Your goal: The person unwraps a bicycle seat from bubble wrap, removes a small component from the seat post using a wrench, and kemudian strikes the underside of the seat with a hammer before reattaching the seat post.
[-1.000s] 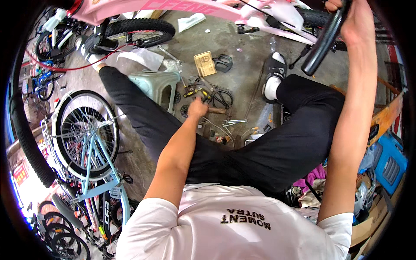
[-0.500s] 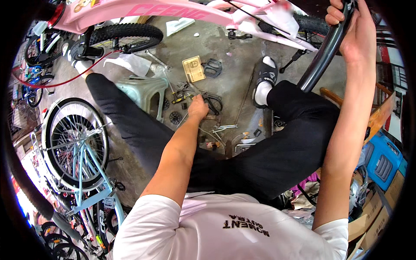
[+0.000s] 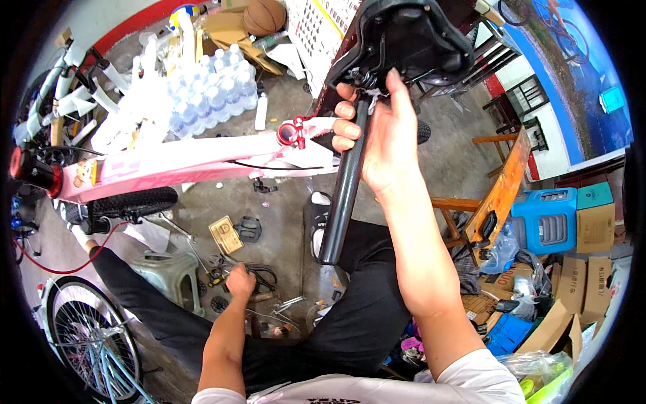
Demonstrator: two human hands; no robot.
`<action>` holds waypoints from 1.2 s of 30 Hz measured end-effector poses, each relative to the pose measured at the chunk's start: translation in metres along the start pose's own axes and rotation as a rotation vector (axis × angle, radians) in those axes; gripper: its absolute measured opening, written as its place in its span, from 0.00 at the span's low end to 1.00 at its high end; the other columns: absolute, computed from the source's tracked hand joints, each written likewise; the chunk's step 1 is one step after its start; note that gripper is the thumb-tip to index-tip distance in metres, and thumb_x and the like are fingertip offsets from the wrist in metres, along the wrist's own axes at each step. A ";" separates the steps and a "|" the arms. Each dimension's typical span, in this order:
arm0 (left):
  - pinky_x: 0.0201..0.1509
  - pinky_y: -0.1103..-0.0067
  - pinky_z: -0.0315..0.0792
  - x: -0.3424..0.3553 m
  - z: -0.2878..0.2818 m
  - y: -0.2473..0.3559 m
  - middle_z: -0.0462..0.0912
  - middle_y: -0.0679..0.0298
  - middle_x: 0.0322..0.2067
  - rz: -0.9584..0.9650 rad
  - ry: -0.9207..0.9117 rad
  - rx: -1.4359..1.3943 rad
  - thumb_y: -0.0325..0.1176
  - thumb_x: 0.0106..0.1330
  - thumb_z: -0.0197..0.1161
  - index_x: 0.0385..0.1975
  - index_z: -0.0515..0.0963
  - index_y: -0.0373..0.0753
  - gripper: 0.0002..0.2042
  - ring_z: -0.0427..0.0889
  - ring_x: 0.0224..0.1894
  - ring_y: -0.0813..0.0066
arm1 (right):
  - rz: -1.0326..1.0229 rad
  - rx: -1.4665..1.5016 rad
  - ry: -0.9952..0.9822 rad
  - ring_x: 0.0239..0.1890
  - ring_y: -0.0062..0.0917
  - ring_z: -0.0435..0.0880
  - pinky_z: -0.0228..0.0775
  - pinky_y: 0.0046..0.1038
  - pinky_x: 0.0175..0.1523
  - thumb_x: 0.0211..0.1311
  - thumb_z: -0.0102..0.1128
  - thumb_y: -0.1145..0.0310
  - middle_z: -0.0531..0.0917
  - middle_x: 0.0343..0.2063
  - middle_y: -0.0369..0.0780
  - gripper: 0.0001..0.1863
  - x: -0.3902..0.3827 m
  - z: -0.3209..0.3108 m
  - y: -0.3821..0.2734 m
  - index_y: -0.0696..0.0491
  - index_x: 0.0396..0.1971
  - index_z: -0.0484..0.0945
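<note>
Above the pink bike frame (image 3: 188, 158), our right hand (image 3: 380, 138) grips the black seatpost (image 3: 343, 195) under its saddle (image 3: 410, 37); our left hand (image 3: 240, 281) closes among floor tools (image 3: 269, 306). Best keep the post steady.

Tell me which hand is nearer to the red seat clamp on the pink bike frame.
Right. The right hand grips the black seatpost just beside the red seat clamp. The left hand is far below, among tools on the floor.
</note>
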State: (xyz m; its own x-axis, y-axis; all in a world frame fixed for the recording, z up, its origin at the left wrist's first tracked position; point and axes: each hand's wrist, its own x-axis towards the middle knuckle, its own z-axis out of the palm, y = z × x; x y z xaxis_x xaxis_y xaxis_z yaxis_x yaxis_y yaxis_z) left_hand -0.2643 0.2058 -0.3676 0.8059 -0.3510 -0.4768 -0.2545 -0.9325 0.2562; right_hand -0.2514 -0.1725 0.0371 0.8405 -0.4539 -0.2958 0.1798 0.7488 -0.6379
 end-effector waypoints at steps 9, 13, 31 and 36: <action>0.35 0.83 0.73 -0.074 -0.247 0.052 0.80 0.67 0.30 0.111 0.230 -1.319 0.21 0.68 0.63 0.36 0.79 0.36 0.02 0.77 0.28 0.83 | 0.001 0.071 -0.188 0.22 0.20 0.67 0.60 0.24 0.25 0.73 0.45 0.36 0.71 0.26 0.34 0.33 -0.003 0.010 0.014 0.57 0.48 0.75; 0.39 0.78 0.75 -0.122 -0.310 0.068 0.77 0.64 0.30 0.480 0.347 -1.517 0.26 0.73 0.60 0.40 0.75 0.34 0.03 0.78 0.32 0.75 | 0.019 0.040 -0.256 0.22 0.23 0.72 0.64 0.28 0.27 0.72 0.43 0.33 0.73 0.23 0.34 0.35 -0.007 0.019 0.021 0.54 0.50 0.76; 0.27 0.74 0.71 -0.056 -0.476 0.215 0.78 0.63 0.17 0.924 0.237 -0.261 0.37 0.76 0.57 0.33 0.76 0.34 0.12 0.78 0.20 0.74 | 0.274 -0.001 -0.501 0.18 0.20 0.69 0.63 0.27 0.22 0.71 0.38 0.29 0.71 0.22 0.34 0.39 -0.007 0.019 0.045 0.54 0.49 0.74; 0.29 0.73 0.72 -0.044 -0.490 0.223 0.81 0.61 0.19 0.911 0.280 -0.055 0.37 0.74 0.59 0.35 0.80 0.34 0.12 0.81 0.22 0.70 | 0.304 -0.022 -0.547 0.17 0.19 0.69 0.63 0.26 0.22 0.70 0.39 0.28 0.72 0.21 0.33 0.39 -0.012 0.022 0.045 0.54 0.49 0.75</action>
State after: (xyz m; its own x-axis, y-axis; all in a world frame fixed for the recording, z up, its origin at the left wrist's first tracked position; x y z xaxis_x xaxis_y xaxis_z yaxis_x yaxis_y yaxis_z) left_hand -0.0947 0.0549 0.1227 0.4107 -0.9006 0.1422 -0.8278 -0.3029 0.4721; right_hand -0.2423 -0.1230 0.0278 0.9934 0.0955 -0.0632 -0.1143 0.7930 -0.5984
